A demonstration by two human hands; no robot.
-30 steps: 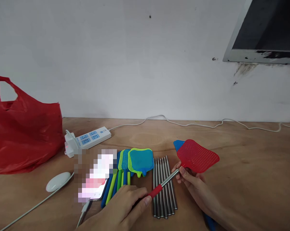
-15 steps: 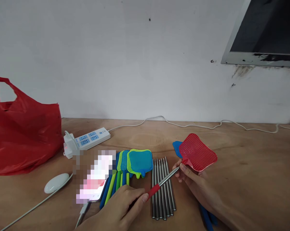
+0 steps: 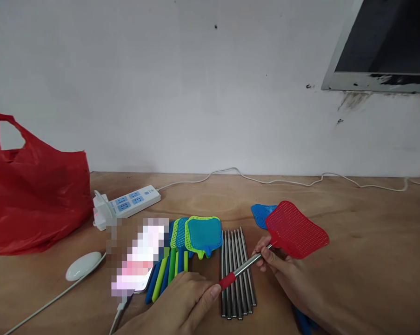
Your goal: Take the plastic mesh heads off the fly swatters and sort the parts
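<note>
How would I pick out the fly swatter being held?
On the wooden tabletop, find the row of bare steel rods. Slanting over them, between the left hand and right hand, is the red mesh fly swatter: the only red one; the blue and green swatters lie flat.

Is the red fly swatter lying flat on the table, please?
No, the red fly swatter is held above the table, the left hand pinching its red grip and the right hand its metal shaft.

Shiny metal rods [image 3: 236,272] lie on the matt wooden table [image 3: 370,242]; the red swatter [image 3: 296,229] is perforated plastic on a polished shaft.
</note>
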